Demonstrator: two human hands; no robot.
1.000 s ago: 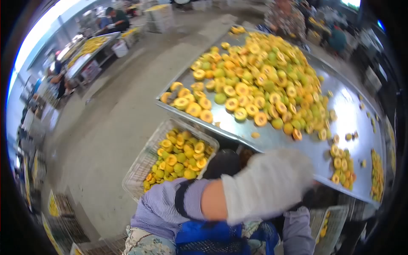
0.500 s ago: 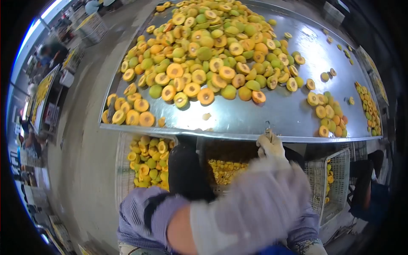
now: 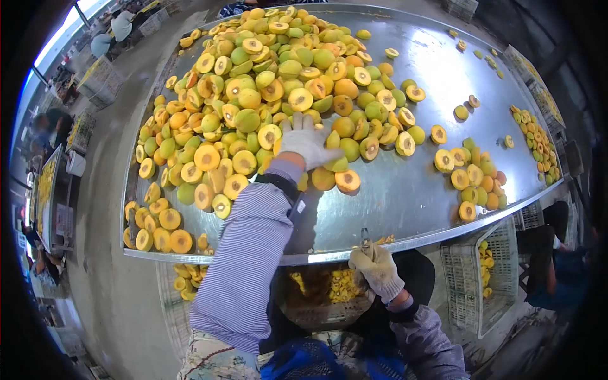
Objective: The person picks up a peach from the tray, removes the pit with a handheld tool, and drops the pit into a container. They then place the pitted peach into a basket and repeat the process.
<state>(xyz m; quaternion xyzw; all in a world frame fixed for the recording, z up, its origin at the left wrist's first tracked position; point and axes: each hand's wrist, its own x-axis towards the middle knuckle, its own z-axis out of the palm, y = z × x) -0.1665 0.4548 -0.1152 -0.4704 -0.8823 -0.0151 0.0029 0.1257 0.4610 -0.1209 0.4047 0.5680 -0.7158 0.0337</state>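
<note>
My left hand [image 3: 306,143], in a white glove, lies over the near edge of a big heap of halved yellow peaches [image 3: 253,95]. Its fingers are spread against the fruit, and a greenish half [image 3: 336,164] sits by the thumb. At the front rim of the metal table [image 3: 392,209], my gloved right hand [image 3: 378,266] is closed around a small metal tool with a looped tip [image 3: 365,235]; its handle is mostly hidden in the fist. Small scraps of fruit [image 3: 384,240] lie on the table beside that tip.
Below the rim, a crate holds yellow scraps [image 3: 345,286]. Peach halves fill another crate on the left [image 3: 189,278]. A plastic crate [image 3: 478,272] stands at the right, near a person's leg. Smaller groups of halves [image 3: 478,177] rest on the table's right side.
My left arm has swung from the front, near my right hand, out to the heap. My right hand stays at the rim with the tool. The view has shifted.
</note>
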